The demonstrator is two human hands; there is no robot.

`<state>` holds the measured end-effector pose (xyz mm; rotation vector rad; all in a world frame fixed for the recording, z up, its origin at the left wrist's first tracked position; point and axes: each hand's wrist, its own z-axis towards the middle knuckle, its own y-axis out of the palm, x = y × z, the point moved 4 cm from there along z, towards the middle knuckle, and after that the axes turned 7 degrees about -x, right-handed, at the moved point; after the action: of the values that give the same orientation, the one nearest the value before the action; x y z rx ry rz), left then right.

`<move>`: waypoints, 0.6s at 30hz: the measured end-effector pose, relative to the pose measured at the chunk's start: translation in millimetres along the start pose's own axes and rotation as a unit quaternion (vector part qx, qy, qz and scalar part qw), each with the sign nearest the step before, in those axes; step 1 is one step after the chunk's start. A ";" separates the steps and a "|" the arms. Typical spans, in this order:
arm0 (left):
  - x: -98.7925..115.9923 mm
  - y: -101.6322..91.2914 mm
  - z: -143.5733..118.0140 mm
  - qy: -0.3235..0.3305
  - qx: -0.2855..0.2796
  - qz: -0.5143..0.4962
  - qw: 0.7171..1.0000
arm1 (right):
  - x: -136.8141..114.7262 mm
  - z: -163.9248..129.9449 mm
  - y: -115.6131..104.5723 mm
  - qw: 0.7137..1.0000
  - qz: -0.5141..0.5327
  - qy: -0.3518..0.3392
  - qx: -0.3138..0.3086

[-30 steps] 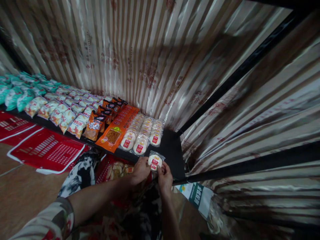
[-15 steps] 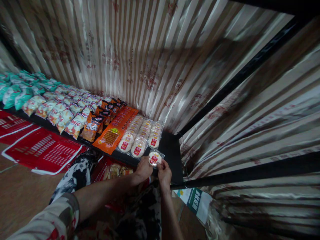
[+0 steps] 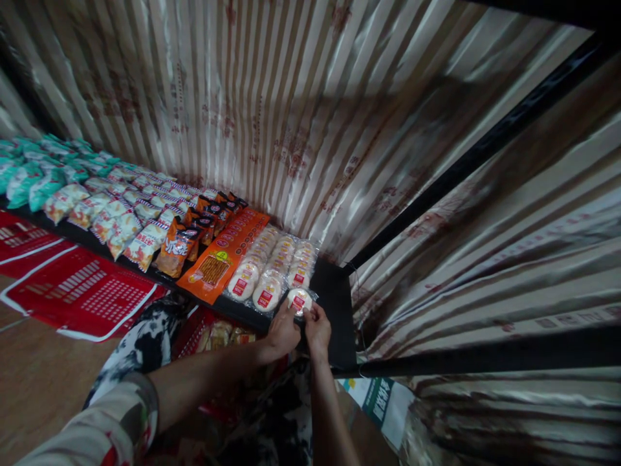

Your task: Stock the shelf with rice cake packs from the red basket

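The round cake packet [image 3: 299, 300] sits at the front of the black shelf [image 3: 334, 323], pinched between the left hand [image 3: 283, 334] and the right hand [image 3: 317, 329], each grip closed on its wrapper. Striped shiny curtains [image 3: 291, 116] hang behind. Three rows of the same cakes [image 3: 272, 268] lie beside one long orange pack [image 3: 220, 257].

The round cake packet [image 3: 299, 300] between my left hand [image 3: 283, 332] and right hand [image 3: 317, 329] is clear, glossy plastic film with a red paper-like label. At ten o'clock from it, the long orange packet [image 3: 224, 254] has a shiny printed foil look. The shelf [image 3: 337, 310] under them is matt black. The striped wall covering [image 3: 291, 116] behind has a satin sheen. My left sleeve [image 3: 101, 427] is soft printed cloth.
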<state>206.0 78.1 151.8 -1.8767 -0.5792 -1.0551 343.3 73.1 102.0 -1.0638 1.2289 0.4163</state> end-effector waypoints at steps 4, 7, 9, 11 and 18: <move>5.6 -0.6 0.7 0.001 -0.012 0.028 1.000 | -1.4 8.1 4.8 1.000 0.001 -0.005 -0.005; 6.9 0.7 3.0 0.001 -0.020 0.037 0.999 | -3.3 13.4 8.3 1.000 -0.006 -0.008 -0.009; 6.0 1.6 4.9 -0.005 -0.023 0.043 0.999 | -4.5 16.7 10.2 1.000 -0.007 -0.015 -0.009; 5.5 2.1 6.9 -0.005 -0.024 0.046 0.999 | -4.7 20.3 11.8 1.000 -0.003 -0.022 -0.009; 7.7 1.6 14.0 -0.004 -0.027 0.049 0.998 | -3.8 31.1 14.4 0.999 -0.013 -0.029 -0.009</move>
<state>217.4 89.2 154.0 -1.9376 -0.4630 -1.0082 348.2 107.0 98.0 -1.0749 1.1618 0.4364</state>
